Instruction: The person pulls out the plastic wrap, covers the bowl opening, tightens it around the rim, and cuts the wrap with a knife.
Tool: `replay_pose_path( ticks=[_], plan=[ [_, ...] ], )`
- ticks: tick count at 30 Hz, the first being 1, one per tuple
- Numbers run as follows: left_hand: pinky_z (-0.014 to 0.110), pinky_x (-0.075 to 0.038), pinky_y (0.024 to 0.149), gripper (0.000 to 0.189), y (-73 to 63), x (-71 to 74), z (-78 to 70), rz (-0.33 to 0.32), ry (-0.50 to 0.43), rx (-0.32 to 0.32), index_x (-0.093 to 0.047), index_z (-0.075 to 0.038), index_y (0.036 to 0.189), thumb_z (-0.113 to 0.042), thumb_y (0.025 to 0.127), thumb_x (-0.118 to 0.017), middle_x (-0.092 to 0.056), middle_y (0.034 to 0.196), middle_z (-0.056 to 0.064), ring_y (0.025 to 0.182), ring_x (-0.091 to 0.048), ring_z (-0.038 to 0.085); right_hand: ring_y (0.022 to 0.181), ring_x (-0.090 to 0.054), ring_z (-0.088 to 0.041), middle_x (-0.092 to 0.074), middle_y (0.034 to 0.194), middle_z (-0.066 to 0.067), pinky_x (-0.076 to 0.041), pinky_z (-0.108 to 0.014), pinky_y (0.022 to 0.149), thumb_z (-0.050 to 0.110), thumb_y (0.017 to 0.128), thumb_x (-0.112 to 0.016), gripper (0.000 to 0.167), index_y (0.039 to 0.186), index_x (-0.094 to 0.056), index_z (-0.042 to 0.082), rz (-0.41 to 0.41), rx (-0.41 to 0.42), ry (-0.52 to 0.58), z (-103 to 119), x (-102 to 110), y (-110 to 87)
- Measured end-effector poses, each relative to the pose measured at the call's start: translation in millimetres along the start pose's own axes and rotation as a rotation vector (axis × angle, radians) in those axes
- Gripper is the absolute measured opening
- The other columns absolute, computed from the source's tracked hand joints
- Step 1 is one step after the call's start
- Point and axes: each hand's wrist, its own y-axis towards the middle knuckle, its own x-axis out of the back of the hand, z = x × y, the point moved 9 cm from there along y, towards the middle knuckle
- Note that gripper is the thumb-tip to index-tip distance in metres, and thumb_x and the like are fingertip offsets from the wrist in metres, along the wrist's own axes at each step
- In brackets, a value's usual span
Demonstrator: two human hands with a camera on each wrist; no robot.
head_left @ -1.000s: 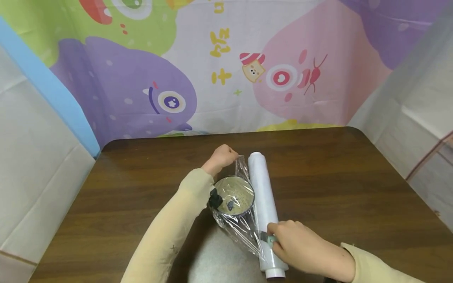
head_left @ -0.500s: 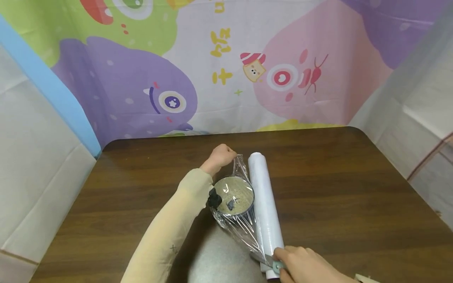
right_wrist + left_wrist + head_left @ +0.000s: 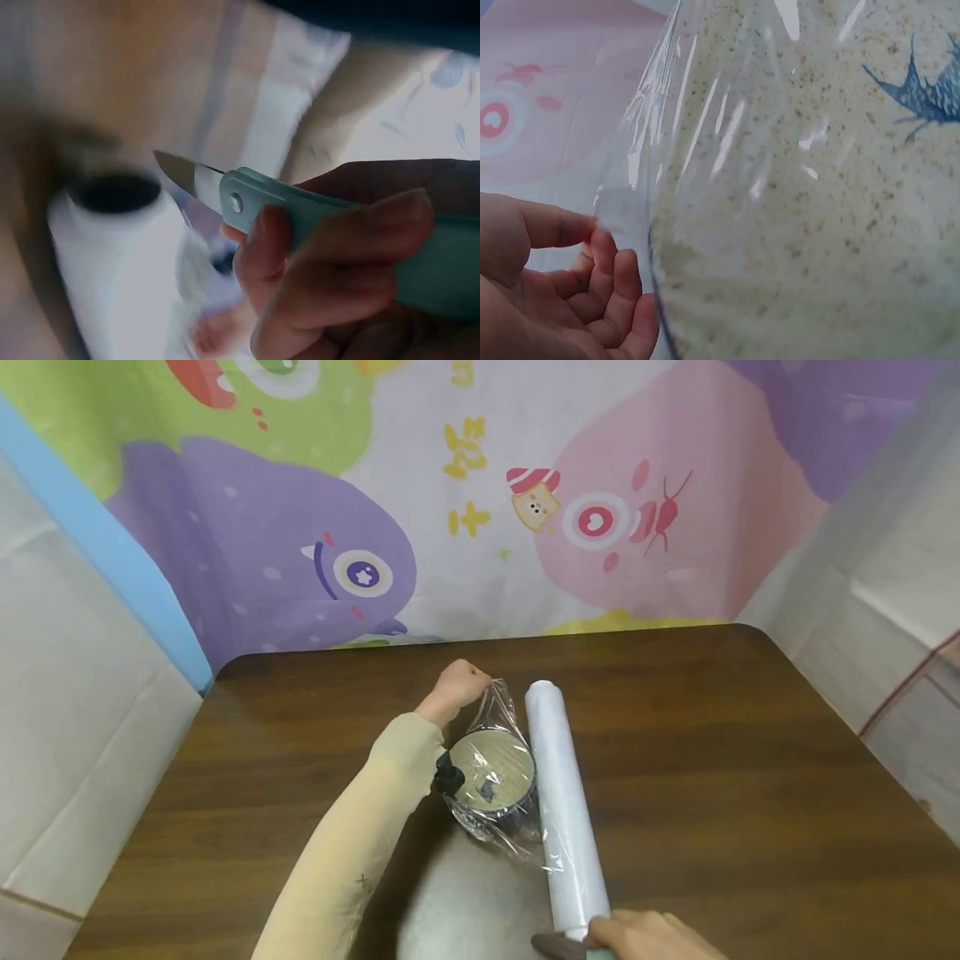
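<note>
Cling film (image 3: 497, 703) drapes over the round bowl (image 3: 517, 818), its far edge pinched between thumb and forefinger of your left grip (image 3: 460, 683), just beyond the bowl. Your right grip (image 3: 654, 935) is curled round the pale green handle of a knife (image 3: 259, 193), blade out, at the near end of the white roll (image 3: 567, 806) lying beside the bowl on the counter (image 3: 735, 777).
</note>
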Motion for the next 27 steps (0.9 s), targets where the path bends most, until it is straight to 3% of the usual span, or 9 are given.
replay_pose_path(
  ticks=[2, 4, 8, 11, 15, 20, 27],
  plan=[
    [0.024, -0.040, 0.064, 0.022, 0.9, 4.3, 2.0, 0.008, -0.019, 0.009, -0.066, 0.002, 0.075, -0.012, 0.086, -0.052, -0.053, 0.071, 0.002, 0.068, -0.047, 0.014, 0.057, -0.039, 0.006, -0.050, 0.069, 0.016, -0.035, -0.016, 0.048, 0.017, 0.076, -0.065, 0.007, 0.081, -0.059, 0.017, -0.019, -0.007, -0.001, 3, 15, 2.9],
    [0.025, -0.042, 0.072, 0.022, 0.2, 7.1, 3.8, 0.017, -0.039, 0.006, -0.068, 0.005, 0.089, -0.013, 0.086, -0.054, -0.057, 0.077, 0.002, 0.074, -0.051, 0.014, 0.059, -0.040, 0.004, -0.051, 0.072, 0.015, -0.036, -0.018, 0.050, 0.014, 0.078, -0.063, 0.008, 0.086, -0.061, 0.015, 0.016, -0.054, 0.051, -1, 24, 4.7],
    [0.023, -0.039, 0.069, 0.022, -2.6, 11.1, 11.4, 0.038, -0.041, 0.009, -0.066, 0.007, 0.086, -0.012, 0.085, -0.055, -0.054, 0.063, 0.000, 0.071, -0.051, 0.015, 0.063, -0.043, 0.004, -0.057, 0.080, 0.014, -0.038, -0.019, 0.053, 0.015, 0.082, -0.061, 0.013, 0.095, -0.063, 0.016, -0.041, -0.094, 0.085, -5, 45, 7.0],
    [0.023, -0.036, 0.066, 0.023, -7.1, 13.4, 19.5, 0.055, -0.026, 0.027, -0.065, 0.009, 0.086, -0.012, 0.084, -0.056, -0.052, 0.059, 0.000, 0.071, -0.050, 0.016, 0.060, -0.043, 0.005, -0.055, 0.075, 0.016, -0.038, -0.018, 0.052, 0.019, 0.084, -0.061, 0.015, 0.099, -0.062, 0.020, -0.145, -0.163, 0.057, -12, 69, 7.6],
    [0.028, -0.043, 0.071, 0.021, -12.0, 10.5, 32.5, 0.095, -0.016, 0.062, -0.066, 0.007, 0.089, -0.012, 0.085, -0.057, -0.054, 0.064, -0.001, 0.070, -0.053, 0.015, 0.051, -0.036, 0.002, -0.047, 0.064, 0.017, -0.033, -0.019, 0.046, 0.026, 0.086, -0.060, 0.015, 0.102, -0.061, 0.026, -0.300, -0.294, 0.036, -26, 98, 6.9],
    [0.033, -0.045, 0.077, 0.019, -18.4, 5.0, 48.4, 0.152, -0.005, 0.095, -0.066, 0.004, 0.085, -0.013, 0.085, -0.058, -0.056, 0.072, 0.001, 0.072, -0.054, 0.016, 0.048, -0.032, -0.003, -0.047, 0.067, 0.010, -0.030, -0.021, 0.044, 0.038, 0.089, -0.055, 0.026, 0.107, -0.059, 0.021, -0.401, -0.381, 0.044, -56, 116, 14.5],
    [0.030, -0.045, 0.071, 0.016, -29.7, -1.9, 60.8, 0.215, -0.015, 0.091, -0.063, 0.001, 0.080, -0.013, 0.085, -0.058, -0.054, 0.072, 0.003, 0.072, -0.054, 0.017, 0.059, -0.043, -0.013, -0.055, 0.080, -0.005, -0.034, -0.026, 0.050, 0.045, 0.091, -0.048, 0.050, 0.121, -0.051, 0.005, -0.402, -0.494, 0.090, -118, 118, 24.8]
  ],
)
